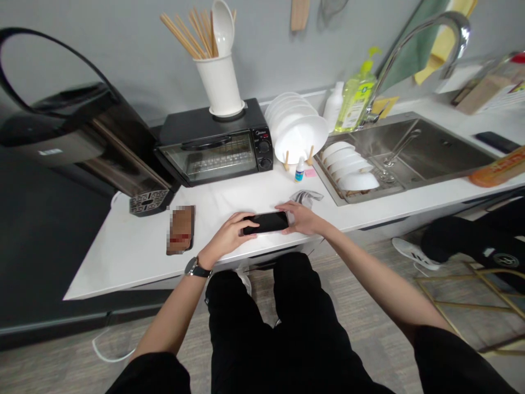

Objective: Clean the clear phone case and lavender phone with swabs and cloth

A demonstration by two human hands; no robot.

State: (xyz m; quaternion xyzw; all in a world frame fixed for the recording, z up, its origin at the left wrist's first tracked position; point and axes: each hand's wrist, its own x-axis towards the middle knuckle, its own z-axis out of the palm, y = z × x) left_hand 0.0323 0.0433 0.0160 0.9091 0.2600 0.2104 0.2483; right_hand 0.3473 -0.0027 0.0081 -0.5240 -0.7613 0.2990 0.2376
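A phone (268, 222) with a dark screen lies lengthwise at the front of the white counter (229, 200). My left hand (230, 235) grips its left end, with a finger over the screen. Around the right end are the fingers of my right hand (301, 218). Just behind that hand lies a crumpled grey-and-white cloth (307, 197). Farther back stands a small spray bottle (299, 169) with a blue label, beside a pink slip (310, 173). To the left, a brown, partly blurred-out phone-shaped item (181, 230) rests on the counter.
Behind are a toaster oven (217, 150) bearing a white utensil holder (219, 85), and racked plates (301, 137). A black drinks machine (106, 137) stands left. Right are bowls (356, 180), a sink (435, 158) and an orange bottle (498, 168). Another person's shoe (414, 253) shows below.
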